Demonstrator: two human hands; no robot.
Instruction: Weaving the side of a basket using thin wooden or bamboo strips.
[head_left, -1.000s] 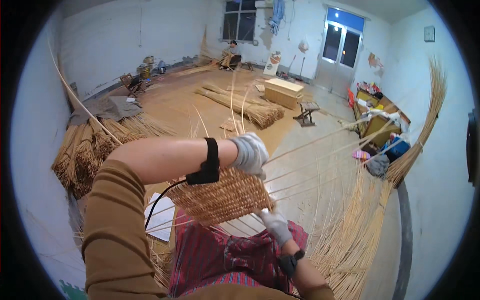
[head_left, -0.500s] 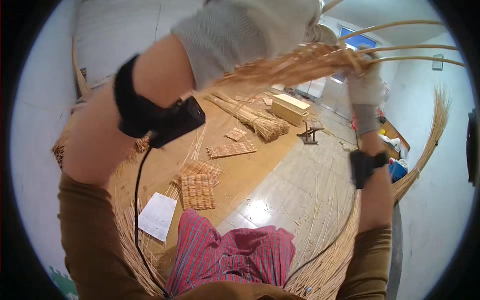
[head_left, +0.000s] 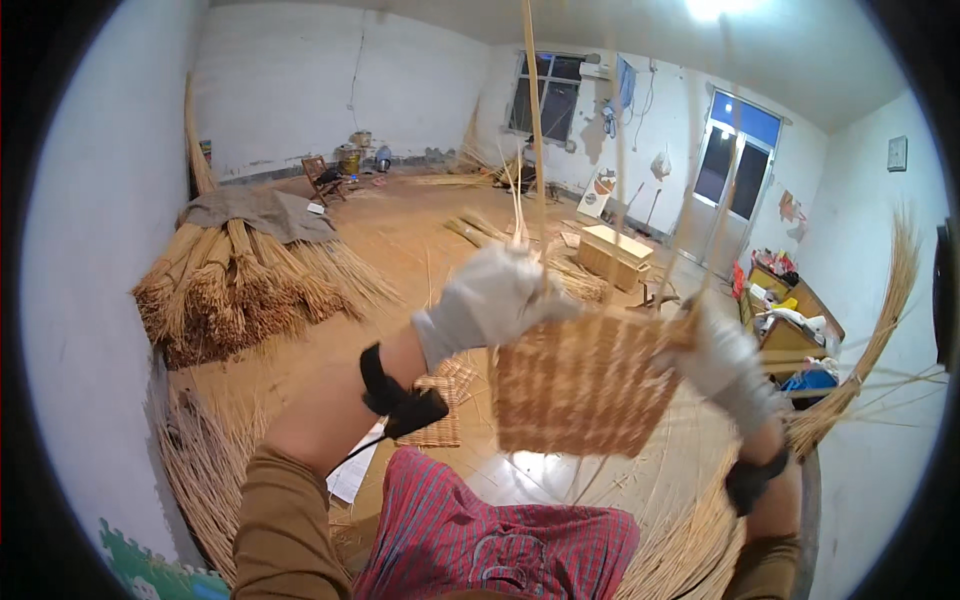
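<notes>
My left hand, in a pale glove, is closed on the upper left edge of a woven wicker panel. My right hand, also gloved, grips its upper right edge, blurred by motion. Long pale rods rise from the panel, others poke out below it. The panel hangs upright over my lap, covered by red plaid cloth. Small woven mats and a white paper sheet lie on the floor behind my left forearm.
Bundled rods under grey cloth fill the left side; loose rods lie below. A pale box and more bundles are ahead. A cluttered cabinet and leaning bundle stand right. A folding chair sits behind.
The panel was raised high and turned, and is now lower and upright before me. My left hand has come down and my right hand has moved lower, both still holding it.
</notes>
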